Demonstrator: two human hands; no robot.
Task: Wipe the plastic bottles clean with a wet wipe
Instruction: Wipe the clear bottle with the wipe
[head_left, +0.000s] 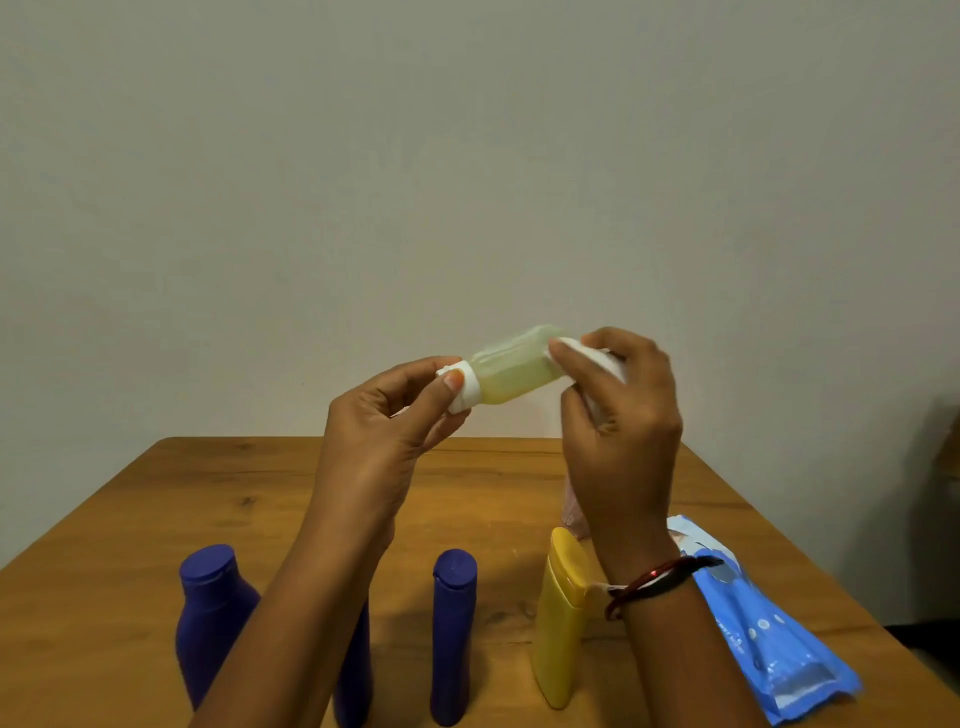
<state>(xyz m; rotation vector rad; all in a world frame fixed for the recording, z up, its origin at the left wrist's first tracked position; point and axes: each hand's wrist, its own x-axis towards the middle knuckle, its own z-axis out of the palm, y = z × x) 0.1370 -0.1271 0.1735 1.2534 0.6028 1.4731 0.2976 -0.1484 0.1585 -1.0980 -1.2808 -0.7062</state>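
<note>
Held up above the surface (156, 499), the clear bottle (511, 371) lies nearly level between the hands, left hand (387, 431) pinching its white cap (464, 389), right hand (618, 415) pressing the wet wipe (597, 358) round its base.

The held bottle (511, 366) is translucent plastic, cloudy and yellow-green, with an opaque white plastic cap (464, 389). The wet wipe (589, 358) at its far end looks soft, white and matt. Below, the wooden surface (197, 499) shows warm grain and dark knots under a low sheen. The blue bottles (453, 634) are opaque, smooth plastic, the yellow bottle (563, 618) likewise. The wipe pack (763, 639) is glossy blue film, creased and catching light.
</note>
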